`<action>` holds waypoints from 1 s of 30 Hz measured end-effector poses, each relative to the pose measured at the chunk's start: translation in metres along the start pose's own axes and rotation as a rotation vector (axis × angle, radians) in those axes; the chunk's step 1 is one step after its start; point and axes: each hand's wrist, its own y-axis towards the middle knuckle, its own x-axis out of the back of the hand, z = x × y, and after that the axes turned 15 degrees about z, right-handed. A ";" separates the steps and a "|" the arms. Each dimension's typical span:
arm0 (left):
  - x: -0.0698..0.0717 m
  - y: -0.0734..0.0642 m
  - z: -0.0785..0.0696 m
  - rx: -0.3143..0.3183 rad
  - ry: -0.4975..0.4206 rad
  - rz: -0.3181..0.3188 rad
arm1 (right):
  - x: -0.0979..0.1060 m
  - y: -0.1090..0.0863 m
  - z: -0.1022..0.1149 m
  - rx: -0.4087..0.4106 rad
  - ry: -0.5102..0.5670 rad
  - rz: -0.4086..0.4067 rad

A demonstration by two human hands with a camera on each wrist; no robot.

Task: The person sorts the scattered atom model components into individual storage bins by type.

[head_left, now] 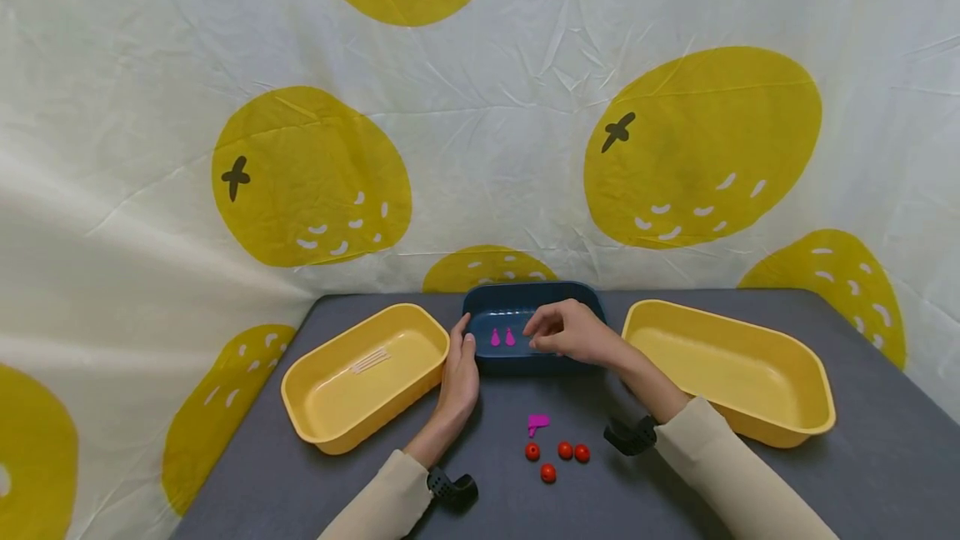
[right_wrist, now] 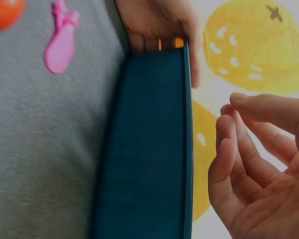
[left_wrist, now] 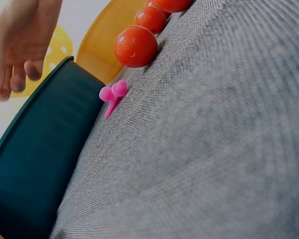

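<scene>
Three containers stand on a grey table [head_left: 570, 507], one of them between and slightly farther back than the other two. The right yellow bin [head_left: 720, 373] is set at an angle, its near end turned to the right; the left yellow bin [head_left: 390, 390] slants the other way and holds a small bundle of pale sticks on its floor. The blue bin [head_left: 525, 365], smaller than both, sits at the far middle of the table with a pair of pink pieces [head_left: 495, 337] side by side inside, left of centre. The left hand [head_left: 459, 377] rests against the blue bin's left end, its fingers extended and grasping nothing. The right hand [head_left: 573, 332] is over the right part of the blue bin, its fingers loosely bent and released, the thumb near the fingertips. The pale sticks [head_left: 371, 360] lie roughly parallel in the left yellow bin. On the near side of the blue bin a single pink piece [head_left: 537, 422] lies on the table, and just nearer are four red balls [head_left: 548, 472], the two rightmost close together.
</scene>
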 end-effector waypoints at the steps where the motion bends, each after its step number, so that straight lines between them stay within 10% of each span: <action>1: 0.000 0.000 0.000 -0.003 0.001 0.000 | -0.002 -0.003 0.001 0.010 -0.004 0.006; 30: 0.000 0.000 0.002 -0.011 -0.021 -0.007 | -0.053 -0.032 -0.024 0.039 -0.077 0.198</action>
